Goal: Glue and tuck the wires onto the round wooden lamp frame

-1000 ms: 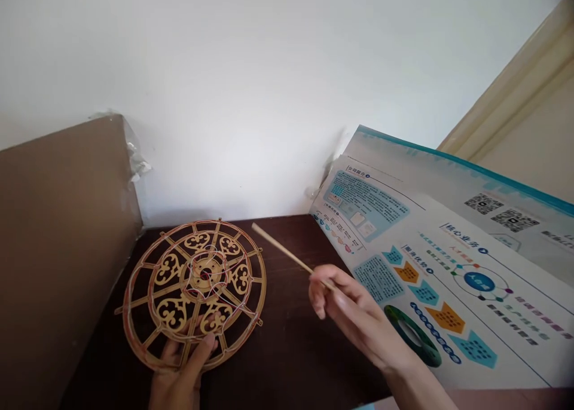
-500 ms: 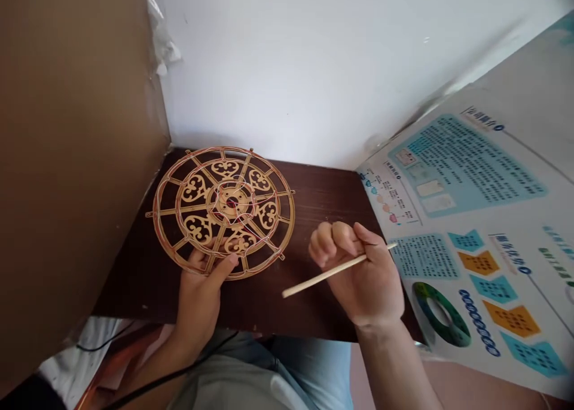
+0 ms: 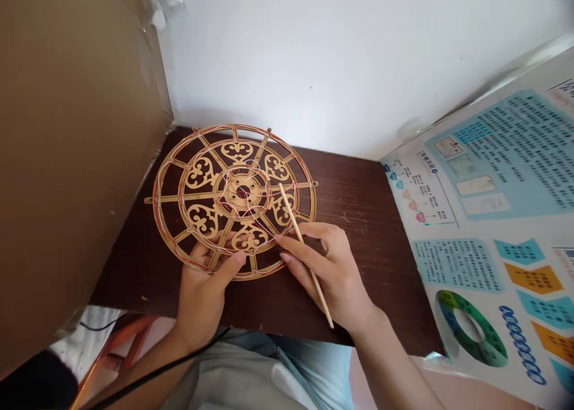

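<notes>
- Dark wood tabletop (image 3: 359, 290): fretwork wheel (image 3: 197, 177) lies flat on it;
- wheel: wound with red thread (image 3: 260, 219);
- left hand (image 3: 204, 299): fingers together beneath the near rim, thumb on top, clamping it;
- right hand (image 3: 327, 272): fingers curled on thin wooden stick (image 3: 291, 219), its tip above the wheel.

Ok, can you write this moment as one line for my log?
fretwork wooden wheel: over dark wood table | left hand: thumb atop lower rim | right hand: holding thin wooden stick, tip over wheel
</notes>
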A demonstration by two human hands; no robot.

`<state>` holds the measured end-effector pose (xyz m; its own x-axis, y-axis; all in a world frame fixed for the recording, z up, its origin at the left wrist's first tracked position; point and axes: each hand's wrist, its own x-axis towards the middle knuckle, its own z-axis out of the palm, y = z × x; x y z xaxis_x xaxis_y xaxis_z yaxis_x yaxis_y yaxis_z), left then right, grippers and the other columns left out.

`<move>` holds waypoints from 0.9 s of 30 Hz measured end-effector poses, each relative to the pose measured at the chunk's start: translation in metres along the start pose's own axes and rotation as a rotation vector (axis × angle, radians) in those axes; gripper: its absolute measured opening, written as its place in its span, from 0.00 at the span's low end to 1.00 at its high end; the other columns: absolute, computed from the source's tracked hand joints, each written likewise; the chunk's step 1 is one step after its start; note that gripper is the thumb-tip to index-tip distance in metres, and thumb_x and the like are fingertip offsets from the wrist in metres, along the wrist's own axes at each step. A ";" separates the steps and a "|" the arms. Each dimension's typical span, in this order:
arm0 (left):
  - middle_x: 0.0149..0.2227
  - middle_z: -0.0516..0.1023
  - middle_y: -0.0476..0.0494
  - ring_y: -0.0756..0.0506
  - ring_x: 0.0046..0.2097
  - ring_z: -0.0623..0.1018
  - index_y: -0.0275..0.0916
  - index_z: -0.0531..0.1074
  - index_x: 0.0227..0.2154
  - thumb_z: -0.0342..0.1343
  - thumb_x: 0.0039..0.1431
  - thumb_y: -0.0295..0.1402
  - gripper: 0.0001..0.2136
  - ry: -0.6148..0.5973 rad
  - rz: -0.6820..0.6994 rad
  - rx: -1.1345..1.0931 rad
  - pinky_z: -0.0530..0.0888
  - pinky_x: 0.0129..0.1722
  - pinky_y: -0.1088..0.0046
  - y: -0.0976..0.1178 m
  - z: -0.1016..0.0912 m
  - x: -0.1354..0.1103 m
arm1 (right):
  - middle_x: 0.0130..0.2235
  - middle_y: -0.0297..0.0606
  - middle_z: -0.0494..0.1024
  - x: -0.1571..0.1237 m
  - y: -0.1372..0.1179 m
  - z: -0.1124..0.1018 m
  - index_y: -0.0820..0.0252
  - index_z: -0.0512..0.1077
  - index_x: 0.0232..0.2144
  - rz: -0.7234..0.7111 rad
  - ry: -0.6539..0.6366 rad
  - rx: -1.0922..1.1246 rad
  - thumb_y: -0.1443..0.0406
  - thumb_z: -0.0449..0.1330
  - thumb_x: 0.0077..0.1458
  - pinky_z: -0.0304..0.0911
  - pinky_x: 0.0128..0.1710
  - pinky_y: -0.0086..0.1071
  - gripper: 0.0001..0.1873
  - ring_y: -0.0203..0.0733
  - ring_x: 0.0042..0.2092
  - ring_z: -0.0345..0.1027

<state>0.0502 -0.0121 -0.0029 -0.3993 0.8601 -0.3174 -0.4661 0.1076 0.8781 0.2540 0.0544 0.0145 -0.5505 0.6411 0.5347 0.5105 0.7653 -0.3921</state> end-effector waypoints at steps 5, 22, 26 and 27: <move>0.48 0.87 0.42 0.39 0.52 0.85 0.42 0.81 0.47 0.77 0.55 0.37 0.19 -0.017 0.018 0.001 0.78 0.59 0.60 -0.004 -0.002 -0.001 | 0.53 0.46 0.78 -0.003 0.001 0.003 0.50 0.77 0.60 -0.041 -0.048 -0.050 0.66 0.62 0.73 0.70 0.49 0.46 0.16 0.52 0.53 0.74; 0.48 0.87 0.43 0.42 0.50 0.86 0.41 0.79 0.48 0.75 0.59 0.36 0.17 -0.112 0.059 -0.013 0.78 0.58 0.62 -0.012 -0.005 0.001 | 0.53 0.46 0.78 -0.006 0.001 0.002 0.56 0.76 0.61 -0.148 -0.095 -0.016 0.72 0.59 0.73 0.63 0.51 0.45 0.18 0.52 0.54 0.72; 0.48 0.87 0.43 0.41 0.50 0.86 0.41 0.79 0.48 0.76 0.58 0.36 0.18 -0.107 0.056 -0.009 0.79 0.57 0.62 -0.013 -0.006 0.000 | 0.54 0.47 0.77 -0.007 0.001 0.002 0.56 0.76 0.61 -0.156 -0.096 0.002 0.72 0.58 0.74 0.62 0.52 0.45 0.18 0.52 0.55 0.71; 0.48 0.87 0.43 0.41 0.50 0.86 0.42 0.79 0.48 0.76 0.58 0.36 0.18 -0.103 0.060 -0.006 0.80 0.56 0.63 -0.014 -0.007 0.000 | 0.54 0.47 0.77 -0.007 0.002 0.002 0.57 0.75 0.62 -0.159 -0.101 0.005 0.72 0.58 0.74 0.62 0.53 0.45 0.19 0.52 0.55 0.71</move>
<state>0.0516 -0.0170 -0.0173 -0.3439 0.9115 -0.2255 -0.4489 0.0514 0.8921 0.2572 0.0511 0.0082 -0.6875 0.5142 0.5127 0.4082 0.8576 -0.3127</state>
